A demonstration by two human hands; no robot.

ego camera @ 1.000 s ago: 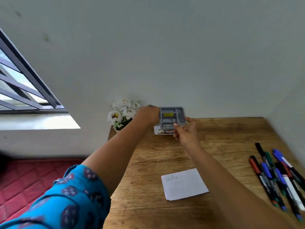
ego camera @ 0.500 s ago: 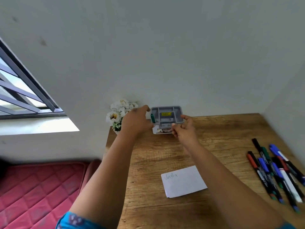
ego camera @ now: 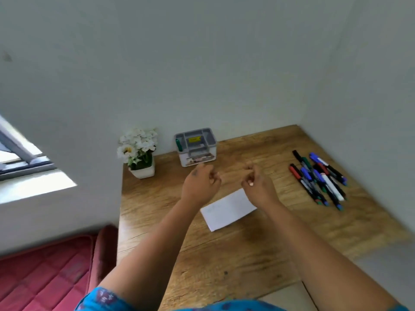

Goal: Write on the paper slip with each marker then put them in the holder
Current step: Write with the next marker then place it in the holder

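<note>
One green marker [ego camera: 178, 145] stands in the grey plastic holder [ego camera: 195, 146]. Both hands, left [ego camera: 200, 184] and right [ego camera: 258, 184], hover loosely curled, each grip empty. Next, likely a marker from the right-hand pile [ego camera: 318, 178].

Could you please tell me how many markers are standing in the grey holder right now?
1: a green marker stands in the left compartment of the grey holder. The other compartments look empty, though their depths are partly hidden.

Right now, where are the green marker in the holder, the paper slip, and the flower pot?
green marker [ego camera: 178, 145], head view, on its green cap.
holder [ego camera: 210, 146], head view, on its right wall.
paper slip [ego camera: 226, 212], head view, on its middle.
flower pot [ego camera: 143, 172], head view, on its white front.
</note>
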